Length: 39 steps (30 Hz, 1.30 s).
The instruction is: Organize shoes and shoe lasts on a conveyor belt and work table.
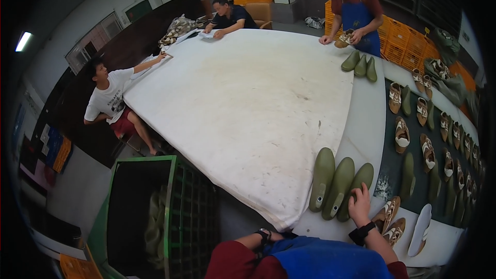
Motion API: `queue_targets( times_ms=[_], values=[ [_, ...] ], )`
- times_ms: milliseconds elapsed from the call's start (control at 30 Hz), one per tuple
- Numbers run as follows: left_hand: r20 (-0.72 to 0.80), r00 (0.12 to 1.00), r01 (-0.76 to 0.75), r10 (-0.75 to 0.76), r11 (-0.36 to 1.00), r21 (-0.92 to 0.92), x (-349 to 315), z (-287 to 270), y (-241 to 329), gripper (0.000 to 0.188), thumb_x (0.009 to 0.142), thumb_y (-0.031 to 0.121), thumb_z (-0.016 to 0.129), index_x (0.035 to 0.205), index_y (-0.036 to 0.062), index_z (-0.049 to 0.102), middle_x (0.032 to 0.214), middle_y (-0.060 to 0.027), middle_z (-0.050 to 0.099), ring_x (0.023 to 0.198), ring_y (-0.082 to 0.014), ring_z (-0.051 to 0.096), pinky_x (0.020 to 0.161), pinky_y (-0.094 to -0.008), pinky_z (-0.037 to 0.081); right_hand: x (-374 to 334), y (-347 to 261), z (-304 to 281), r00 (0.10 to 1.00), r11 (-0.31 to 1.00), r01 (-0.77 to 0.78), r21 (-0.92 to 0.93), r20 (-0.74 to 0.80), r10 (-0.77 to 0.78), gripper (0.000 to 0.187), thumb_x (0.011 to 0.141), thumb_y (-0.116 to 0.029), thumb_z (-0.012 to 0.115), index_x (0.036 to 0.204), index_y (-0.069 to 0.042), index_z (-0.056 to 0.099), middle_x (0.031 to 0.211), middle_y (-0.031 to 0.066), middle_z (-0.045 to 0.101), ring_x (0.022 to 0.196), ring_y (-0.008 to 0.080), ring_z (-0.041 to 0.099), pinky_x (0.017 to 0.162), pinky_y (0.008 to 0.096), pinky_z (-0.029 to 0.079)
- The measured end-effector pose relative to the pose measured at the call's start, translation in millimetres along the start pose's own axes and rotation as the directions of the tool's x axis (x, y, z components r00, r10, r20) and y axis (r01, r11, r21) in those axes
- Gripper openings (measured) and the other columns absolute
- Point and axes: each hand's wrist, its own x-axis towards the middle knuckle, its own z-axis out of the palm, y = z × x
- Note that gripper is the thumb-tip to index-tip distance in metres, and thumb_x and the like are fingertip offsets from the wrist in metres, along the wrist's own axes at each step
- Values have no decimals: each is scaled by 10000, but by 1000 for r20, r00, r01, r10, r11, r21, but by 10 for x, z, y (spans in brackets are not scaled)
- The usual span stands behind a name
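Observation:
Three green shoe lasts lie side by side at the near right: a left one (322,178), a middle one (339,188) and a right one (362,174). My right hand (360,205), with a dark band at the wrist, has its fingers curled over the near end of the right last. Close to that wrist sit a pair of brown-and-white shoes (386,214) and a white sole-shaped piece (419,230). My left hand (278,236) is drawn in against my blue apron, wearing a dark wristband; its fingers are hidden.
A large table with a white cloth (248,103) fills the middle. On its right, a dark green belt (400,175) carries rows of shoes and lasts. A green-framed cage cart (173,201) stands at the near left. Another person in a blue apron (361,20) holds a shoe; two people sit far left.

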Motion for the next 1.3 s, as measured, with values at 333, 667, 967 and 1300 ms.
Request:
queue_targets(
  times_ms=[333,667,967,1300],
  values=[
    [-166,948,-153,272,844,515,-223,-363,-291,451,869,370,488,1159,33,559,1102,-156,608,991,-277,587,848,-378,446,18,2,5,1000,1000,-8,6,2,8,200,733,-72,567,932,-76,554,1292,211,393,1154,391,409,938,430,379],
    [-17,964,-184,265,711,679,-1618,-431,1842,374,868,339,508,1001,13,634,923,-179,646,879,-299,607,782,-366,459,11,58,69,1000,999,-25,29,4,25,240,740,-50,556,979,-72,543,1309,212,378,1190,391,379,964,425,358],
    [-391,82,-83,917,397,914,-926,-721,2693,500,826,363,579,1224,74,490,1039,-140,598,1106,-323,487,943,-436,366,37,50,155,1000,1000,9,19,-7,-9,235,737,-55,569,970,-69,543,1301,221,387,1191,393,383,967,430,357],
    [-536,64,90,842,530,843,-606,-504,2738,492,809,457,548,1028,20,600,961,-134,610,1038,-297,500,964,-484,320,40,75,188,1000,1000,15,1,-11,-15,240,740,-61,575,977,-70,542,1301,224,384,1189,394,383,956,438,362]
  ],
)
